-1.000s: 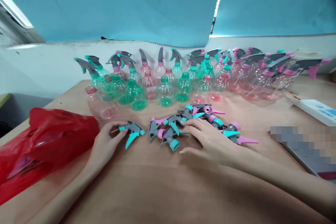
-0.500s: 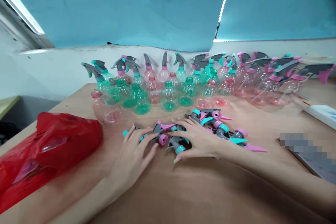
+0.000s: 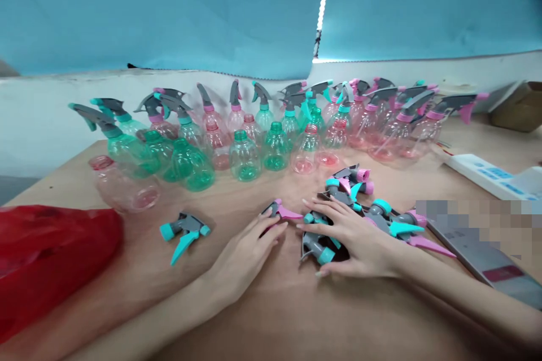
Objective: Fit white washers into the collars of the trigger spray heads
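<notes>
My left hand [image 3: 248, 256] rests low on the table, its fingers and thumb closed around a trigger spray head [image 3: 290, 214] with a pink lever; part of that head is hidden under the fingers. My right hand [image 3: 359, 240] lies palm down with fingers spread over a heap of grey spray heads with teal and pink parts. One teal-collared spray head [image 3: 323, 254] shows below its fingers, near the thumb. Beyond the knuckles more heads [image 3: 381, 208] lie in the pile. Apart from both hands, a teal-levered spray head [image 3: 185, 232] lies to the left.
Behind stand rows of clear green bottles [image 3: 245, 161] and pink bottles, several with spray heads fitted. One pink bottle [image 3: 122, 186] tilts at the left. A red plastic bag [image 3: 63, 254] lies front left. To the right are a phone [image 3: 470, 256] and a white power strip [image 3: 486, 175].
The view has turned right. Both hands have slid right across the table, and the heap has shifted right with them. The teal-levered head has come out from under my left hand.
</notes>
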{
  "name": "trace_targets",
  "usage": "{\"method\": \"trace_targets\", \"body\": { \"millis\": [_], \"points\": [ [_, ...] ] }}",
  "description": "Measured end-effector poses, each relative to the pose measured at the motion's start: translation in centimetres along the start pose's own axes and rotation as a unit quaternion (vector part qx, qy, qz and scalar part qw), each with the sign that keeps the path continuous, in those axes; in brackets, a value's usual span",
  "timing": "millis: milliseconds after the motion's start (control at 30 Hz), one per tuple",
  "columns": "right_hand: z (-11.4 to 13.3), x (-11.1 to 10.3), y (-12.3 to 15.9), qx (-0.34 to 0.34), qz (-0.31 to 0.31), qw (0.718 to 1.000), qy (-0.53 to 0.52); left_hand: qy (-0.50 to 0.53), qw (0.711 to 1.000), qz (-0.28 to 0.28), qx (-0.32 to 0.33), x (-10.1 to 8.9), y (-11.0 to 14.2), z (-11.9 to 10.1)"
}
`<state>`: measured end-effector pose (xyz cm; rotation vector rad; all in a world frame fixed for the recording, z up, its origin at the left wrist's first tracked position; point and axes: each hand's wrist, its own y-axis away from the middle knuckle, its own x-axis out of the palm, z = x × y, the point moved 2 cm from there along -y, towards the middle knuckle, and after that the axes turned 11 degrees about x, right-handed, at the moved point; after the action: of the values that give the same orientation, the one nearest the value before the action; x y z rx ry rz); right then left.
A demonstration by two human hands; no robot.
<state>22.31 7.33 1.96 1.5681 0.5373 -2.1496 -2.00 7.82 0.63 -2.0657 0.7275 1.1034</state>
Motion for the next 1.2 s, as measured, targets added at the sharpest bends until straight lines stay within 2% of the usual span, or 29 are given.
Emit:
{"method": "trace_targets", "body": {
  "millis": [100, 267, 333, 433, 500, 633, 767, 833, 900, 1067, 1200],
  "points": [
    [-1.3, -0.4, 1.2, 0.012, 0.015, 1.000, 0.008, 0.070, 0.997, -0.023, -0.019, -0.8, -0.7, -0.5],
    [-1.8, -0.7, 2.4, 0.019, -0.008, 0.999, 0.028, 0.206, 0.969, -0.082, -0.112, -2.1, -0.9, -1.4],
    [-0.8, -0.6, 2.5, 0.018, -0.051, 0.998, 0.029, 0.275, 0.947, -0.091, -0.137, -1.8, -0.8, -1.6],
    [1.7, -0.3, 2.1, 0.011, -0.152, 0.988, 0.025, 0.371, 0.910, -0.092, -0.163, -0.5, -0.8, -2.0],
    [3.6, 0.2, 1.5, -0.020, -0.210, 0.977, 0.033, 0.422, 0.883, -0.094, -0.181, 0.4, -0.9, -2.2],
    [5.7, 1.4, 0.1, -0.034, -0.255, 0.966, 0.038, 0.499, 0.834, -0.102, -0.213, 1.3, -1.3, -2.4],
    [5.4, 1.7, -0.5, -0.006, -0.283, 0.959, 0.013, 0.537, 0.806, -0.101, -0.230, 1.4, -1.3, -2.5],
    [5.1, 1.7, -0.5, 0.003, -0.293, 0.956, -0.003, 0.548, 0.799, -0.091, -0.229, 1.3, -1.3, -2.6],
    [4.8, 1.7, -0.5, 0.002, -0.298, 0.955, -0.010, 0.544, 0.805, -0.079, -0.222, 1.0, -1.3, -2.7],
    [5.0, 2.2, -0.5, -0.002, -0.305, 0.951, -0.047, 0.471, 0.856, -0.037, -0.208, 0.5, -1.9, -2.0],
    [5.6, 2.8, -0.7, -0.004, -0.290, 0.955, -0.054, 0.475, 0.851, -0.013, -0.222, 0.5, -2.5, -1.0]
  ]
}}
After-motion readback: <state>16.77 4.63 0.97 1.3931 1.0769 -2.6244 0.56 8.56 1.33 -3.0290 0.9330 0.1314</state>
